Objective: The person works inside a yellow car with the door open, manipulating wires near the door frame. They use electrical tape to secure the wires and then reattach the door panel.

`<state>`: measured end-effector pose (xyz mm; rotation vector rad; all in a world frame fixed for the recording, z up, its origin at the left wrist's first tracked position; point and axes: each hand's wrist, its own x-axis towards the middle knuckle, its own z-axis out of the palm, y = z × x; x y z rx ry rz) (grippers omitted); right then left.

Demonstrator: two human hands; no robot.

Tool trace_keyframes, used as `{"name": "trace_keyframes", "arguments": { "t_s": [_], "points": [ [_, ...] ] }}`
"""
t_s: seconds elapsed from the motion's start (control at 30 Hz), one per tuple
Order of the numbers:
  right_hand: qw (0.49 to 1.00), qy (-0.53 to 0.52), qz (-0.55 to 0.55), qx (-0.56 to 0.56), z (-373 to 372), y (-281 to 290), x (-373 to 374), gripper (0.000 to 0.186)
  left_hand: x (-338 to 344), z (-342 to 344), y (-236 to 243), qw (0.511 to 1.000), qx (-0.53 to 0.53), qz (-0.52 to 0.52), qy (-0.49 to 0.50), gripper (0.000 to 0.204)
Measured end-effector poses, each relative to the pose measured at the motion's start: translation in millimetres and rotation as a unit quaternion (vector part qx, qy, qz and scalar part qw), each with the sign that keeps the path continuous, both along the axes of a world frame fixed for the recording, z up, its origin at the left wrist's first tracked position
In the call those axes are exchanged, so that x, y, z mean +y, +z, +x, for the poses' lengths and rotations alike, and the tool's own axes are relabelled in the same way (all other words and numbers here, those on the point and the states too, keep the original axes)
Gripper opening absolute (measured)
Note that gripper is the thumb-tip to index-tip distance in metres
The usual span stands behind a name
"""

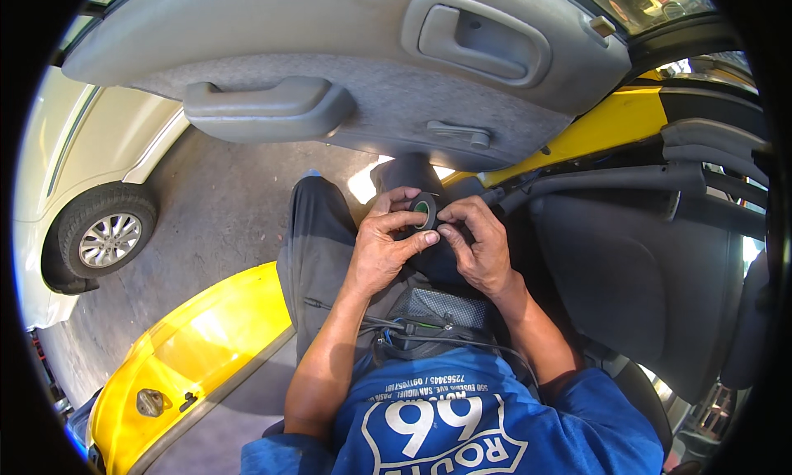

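1. A vehicle's open doorway, with paved ground (219, 199) outside; whether this is a workshop or a parking area is unclear.
2. The door panel (388, 100) carries 1 recessed handle (470, 44), 1 armrest (264, 110) and 1 window crank (459, 134).
3. Yellow bodywork (206, 331) and dark interior trim (643, 277) frame the opening.
4. Nearby stands 1 pale car (70, 149), a spoked wheel (110, 240) showing.
5. Strong light falls on the bodywork.

Left of the left hand (381, 242), room opens above the grey concrete floor (223, 195). The grey plastic door panel (388, 104) bars the far side, a dark-grey seat (643, 269) the right, thin black cables (437, 338) the near side.
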<state>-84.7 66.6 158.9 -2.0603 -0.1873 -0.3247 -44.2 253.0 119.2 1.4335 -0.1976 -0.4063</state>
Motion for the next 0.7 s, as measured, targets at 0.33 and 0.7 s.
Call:
{"name": "trace_keyframes", "arguments": {
  "t_s": [0.33, 0.7],
  "points": [
    [0.999, 0.049, 0.000, 0.010, 0.8, -7.4, -8.0, 0.021, -3.0, -4.2, -0.2, 0.999, 0.027, -0.038, 0.008, 0.032],
    [0.999, 0.044, -0.003, -0.016, 6.4, 3.8, -3.2, 0.022, -2.0, -3.0, -4.7, 0.996, 0.011, -0.092, 0.017, 0.032]
  ]
}}
